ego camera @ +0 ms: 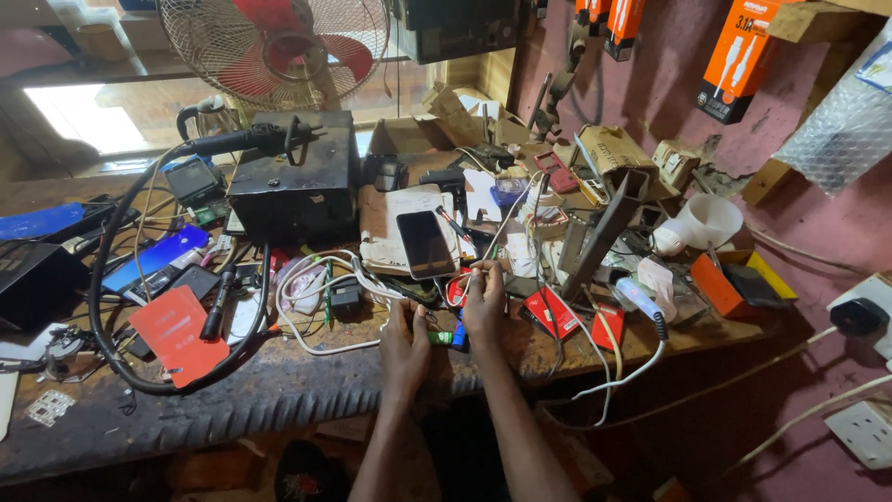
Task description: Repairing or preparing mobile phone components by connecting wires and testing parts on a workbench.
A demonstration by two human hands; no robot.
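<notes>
Cluttered workbench (279, 390), black smartphone (426, 244) face-up, long axis running away from the person, left hand (405, 351) curled near a small green-blue part (448, 338), half hidden, right hand (485, 299) fingers pinched on something thin, unclear what

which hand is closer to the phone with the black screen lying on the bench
Right. The right hand reaches up just below the phone's lower right corner; the left hand rests farther down, near the bench edge.

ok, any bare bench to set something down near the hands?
Bare wood along the bench's front edge, from the red card to the left hand. Smaller strip right of the right hand, before the white cable. Behind the hands, around the phone, it is crowded.
</notes>
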